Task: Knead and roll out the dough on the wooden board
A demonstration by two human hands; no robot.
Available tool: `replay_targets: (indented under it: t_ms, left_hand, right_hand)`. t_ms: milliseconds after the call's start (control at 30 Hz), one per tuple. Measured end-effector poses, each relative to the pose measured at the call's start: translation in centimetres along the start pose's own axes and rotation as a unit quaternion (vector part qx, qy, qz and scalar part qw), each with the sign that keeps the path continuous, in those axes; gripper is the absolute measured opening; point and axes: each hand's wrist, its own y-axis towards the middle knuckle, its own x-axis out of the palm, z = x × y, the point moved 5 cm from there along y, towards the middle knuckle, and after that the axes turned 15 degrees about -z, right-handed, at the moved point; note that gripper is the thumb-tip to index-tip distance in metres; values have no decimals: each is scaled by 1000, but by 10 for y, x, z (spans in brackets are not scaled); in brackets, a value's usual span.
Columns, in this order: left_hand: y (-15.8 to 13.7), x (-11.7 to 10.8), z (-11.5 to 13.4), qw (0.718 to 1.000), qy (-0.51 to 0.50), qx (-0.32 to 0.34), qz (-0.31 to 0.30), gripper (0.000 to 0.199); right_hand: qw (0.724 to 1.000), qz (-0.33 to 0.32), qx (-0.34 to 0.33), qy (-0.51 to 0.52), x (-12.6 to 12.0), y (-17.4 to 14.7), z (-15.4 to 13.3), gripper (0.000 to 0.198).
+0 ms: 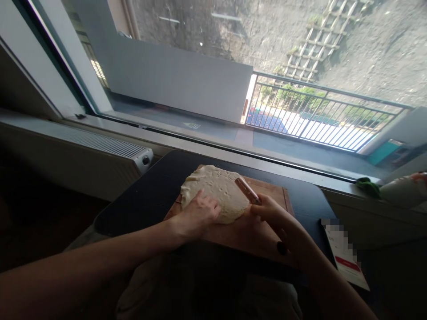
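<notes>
A flattened sheet of pale dough (220,182) with an uneven surface and a folded, ragged left edge lies on a wooden board (233,238). My left hand (202,209) rests on the dough's near left part, fingers spread and partly bent, holding nothing. At the dough's right edge, my right hand (267,209) is closed around a slim reddish-brown rolling pin (246,189). The pin slants, its far end over the dough's right side; the palm and wrist hide much of the rest.
The board sits on a dark table (140,195) with rounded corners. A booklet or card (347,258) with a red band lies at right. Behind are a window sill (220,151) and, at left, a radiator (110,155). A green and white object (400,191) stands far right.
</notes>
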Motion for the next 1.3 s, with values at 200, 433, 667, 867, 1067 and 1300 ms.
replay_targets:
  t_ms: [200, 433, 667, 867, 1067, 1300]
  left_hand:
    - [8, -5, -8, 995, -35, -69, 61, 14]
    - [2, -10, -34, 971, -127, -151, 134, 17]
    - [-5, -5, -20, 967, -155, -122, 164, 15]
    - [-21, 27, -24, 975, -115, -135, 138, 26]
    - [-40, 18, -52, 978, -43, -178, 96, 27]
    - [-27, -2, 17, 993, -87, -79, 10, 19]
  right_hand:
    - [990, -34, 9, 136, 7, 2, -3, 17]
    - [973, -42, 4, 228, 29, -4, -15, 29]
    - [950, 104, -23, 295, 32, 15, -21, 23]
    - [960, 124, -22, 249, 25, 25, -33, 19]
    - [973, 95, -40, 205, 7, 33, -50, 27]
    - [997, 52, -1, -62, -33, 18, -12, 24]
